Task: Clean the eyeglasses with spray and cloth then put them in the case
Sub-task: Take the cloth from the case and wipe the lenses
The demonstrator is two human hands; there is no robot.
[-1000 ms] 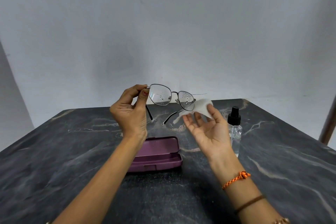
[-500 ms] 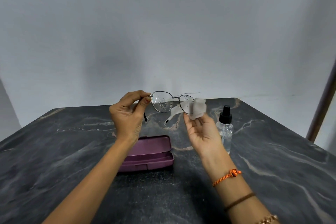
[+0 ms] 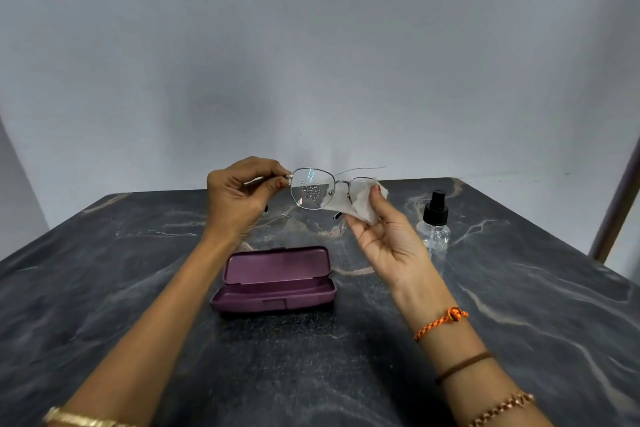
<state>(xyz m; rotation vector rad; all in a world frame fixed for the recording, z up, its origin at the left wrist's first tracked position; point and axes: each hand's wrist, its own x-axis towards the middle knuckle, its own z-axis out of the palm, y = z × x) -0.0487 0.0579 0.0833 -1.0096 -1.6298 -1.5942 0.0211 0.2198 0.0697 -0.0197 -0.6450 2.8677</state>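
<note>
Thin metal-framed eyeglasses (image 3: pixel 313 192) hang in the air above the far part of the table, spray droplets on the left lens. My left hand (image 3: pixel 239 198) pinches the frame at its left hinge. My right hand (image 3: pixel 388 236) holds a small white cloth (image 3: pixel 360 204) folded over the right lens, thumb pressing on it. The right lens is mostly hidden by the cloth. A purple glasses case (image 3: pixel 277 279) lies open on the table below the hands. A clear spray bottle (image 3: pixel 435 225) with a black nozzle stands upright just right of my right hand.
The dark marbled table (image 3: pixel 519 322) runs to a pale wall behind. A brown wooden post (image 3: pixel 616 201) stands past the table's right edge. Bracelets sit on both wrists.
My right hand has brought the cloth up from beside the glasses and wrapped it onto the right lens. The view has tilted down slightly, and the left hand keeps its hold.
</note>
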